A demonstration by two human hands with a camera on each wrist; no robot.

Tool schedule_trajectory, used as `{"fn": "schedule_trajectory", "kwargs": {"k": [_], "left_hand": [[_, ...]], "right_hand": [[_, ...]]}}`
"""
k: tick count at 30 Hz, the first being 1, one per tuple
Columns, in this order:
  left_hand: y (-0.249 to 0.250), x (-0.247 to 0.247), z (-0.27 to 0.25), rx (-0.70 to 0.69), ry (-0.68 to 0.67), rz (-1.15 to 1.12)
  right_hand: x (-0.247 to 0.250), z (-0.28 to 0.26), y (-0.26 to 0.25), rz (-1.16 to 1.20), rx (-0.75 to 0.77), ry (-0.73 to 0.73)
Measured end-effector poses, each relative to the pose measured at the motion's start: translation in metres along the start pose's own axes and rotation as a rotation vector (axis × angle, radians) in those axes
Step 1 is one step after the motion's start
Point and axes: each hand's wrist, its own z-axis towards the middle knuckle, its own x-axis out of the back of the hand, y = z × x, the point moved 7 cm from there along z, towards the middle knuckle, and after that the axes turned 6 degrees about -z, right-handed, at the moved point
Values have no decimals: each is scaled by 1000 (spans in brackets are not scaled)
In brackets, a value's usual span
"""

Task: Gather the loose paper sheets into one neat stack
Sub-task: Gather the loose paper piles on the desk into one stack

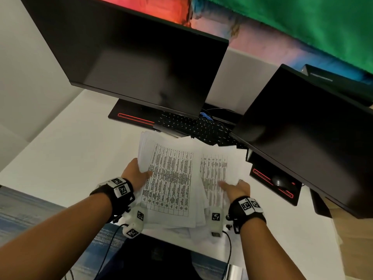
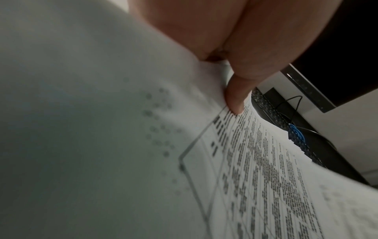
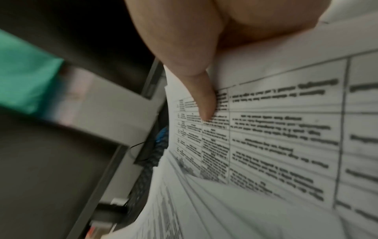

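Several white paper sheets (image 1: 171,178) printed with tables are held above the white desk (image 1: 66,150), fanned and uneven. My left hand (image 1: 135,174) grips their left edge, thumb on top of the printed page; the left wrist view shows that thumb (image 2: 235,97) pressing the sheets (image 2: 266,177). My right hand (image 1: 234,188) grips the right side of the bundle, thumb lying on a printed sheet (image 1: 214,168). In the right wrist view the thumb (image 3: 204,103) presses on the table print of the sheets (image 3: 276,137). The fingers under the paper are hidden.
Two dark monitors stand behind: a large one (image 1: 137,63) centre-left and another (image 1: 306,134) at right. A black keyboard (image 1: 193,128) lies just beyond the sheets. A black mouse (image 1: 280,181) sits on the right monitor's base. A dark chair (image 1: 157,257) is below.
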Motion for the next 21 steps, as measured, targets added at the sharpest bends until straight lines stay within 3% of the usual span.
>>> {"fn": "schedule_trajectory", "kwargs": {"k": [6,10,15,17,21], "left_hand": [[-1,4,1,9,-9,7],[3,5,0,2,-9,16],[8,5,-2,-5,7,47],[12,5,-4,15,20,21],[3,6,-4,189,45,-154]], "right_hand": [[67,-51,-92,-278,499,212],[127,-96,-147,-138,691,311],[120,-92,-153,201,640,51],[87,-80,-143,190,565,-51],[9,-33,-96,75,350,-98]]}}
